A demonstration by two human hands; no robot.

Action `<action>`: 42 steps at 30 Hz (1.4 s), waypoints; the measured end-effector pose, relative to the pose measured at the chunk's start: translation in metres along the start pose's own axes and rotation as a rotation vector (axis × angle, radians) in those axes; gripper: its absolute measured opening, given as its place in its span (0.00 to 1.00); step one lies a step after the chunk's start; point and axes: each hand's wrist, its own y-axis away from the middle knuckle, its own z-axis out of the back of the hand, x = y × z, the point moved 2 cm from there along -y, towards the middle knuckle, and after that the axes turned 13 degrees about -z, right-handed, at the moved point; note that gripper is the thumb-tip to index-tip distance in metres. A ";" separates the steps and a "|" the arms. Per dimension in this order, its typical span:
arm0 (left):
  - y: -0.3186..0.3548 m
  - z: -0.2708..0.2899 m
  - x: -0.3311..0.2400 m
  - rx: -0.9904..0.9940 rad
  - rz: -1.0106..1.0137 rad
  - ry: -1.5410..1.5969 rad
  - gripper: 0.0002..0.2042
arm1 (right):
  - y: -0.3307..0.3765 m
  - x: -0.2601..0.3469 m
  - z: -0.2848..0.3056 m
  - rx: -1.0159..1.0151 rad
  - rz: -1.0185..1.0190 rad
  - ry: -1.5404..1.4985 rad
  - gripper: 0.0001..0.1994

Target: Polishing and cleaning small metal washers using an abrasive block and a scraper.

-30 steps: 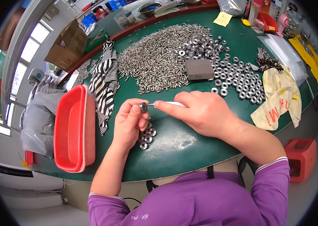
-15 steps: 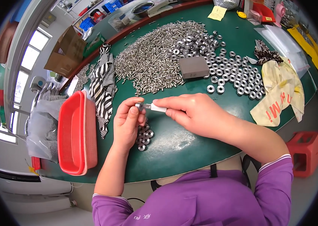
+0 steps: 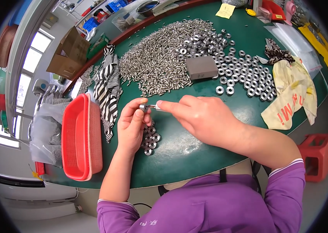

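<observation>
Between the thumb and fingers of my left hand [image 3: 130, 126] is a small steel ring [image 3: 143, 109], held up above the table. My right hand [image 3: 210, 118] grips a slim tool [image 3: 152, 106] with a metal tip and a pale handle, mostly covered by the fingers. Its tip points into or against the ring's right side; I cannot tell how deep. My right index finger lies along the tool. Beside my left wrist, several similar steel rings [image 3: 148, 152] lie grouped on the green table [image 3: 183, 155].
Behind my hands spreads a large heap of small metal pins [image 3: 152, 62]. A grey block [image 3: 202, 68] sits beside many steel rings [image 3: 230, 91]. Red baskets [image 3: 97, 155] and a striped cloth [image 3: 106, 89] are at left; a yellowish cloth [image 3: 284, 101] lies at right.
My right hand has turned over the tool, its index finger now further forward, and less of the pale handle shows. The left hand keeps the ring in place. The whole view has shifted slightly.
</observation>
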 end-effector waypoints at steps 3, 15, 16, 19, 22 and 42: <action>-0.001 -0.001 0.000 0.006 -0.025 -0.006 0.13 | 0.000 0.002 0.004 0.062 -0.070 -0.078 0.16; -0.002 -0.003 0.001 0.046 -0.090 0.028 0.13 | -0.003 -0.005 0.003 -0.002 -0.071 -0.171 0.18; -0.003 -0.004 0.001 0.029 -0.075 0.045 0.13 | -0.002 -0.005 0.004 -0.003 -0.071 -0.171 0.18; -0.004 -0.001 0.002 0.000 -0.054 0.098 0.14 | -0.002 -0.005 0.007 -0.033 -0.046 -0.084 0.17; -0.003 0.004 0.003 -0.034 -0.026 0.151 0.14 | -0.003 -0.007 0.006 -0.061 -0.033 -0.051 0.17; -0.004 -0.001 -0.002 -0.123 -0.005 0.082 0.23 | -0.007 -0.009 0.000 -0.023 0.001 -0.116 0.17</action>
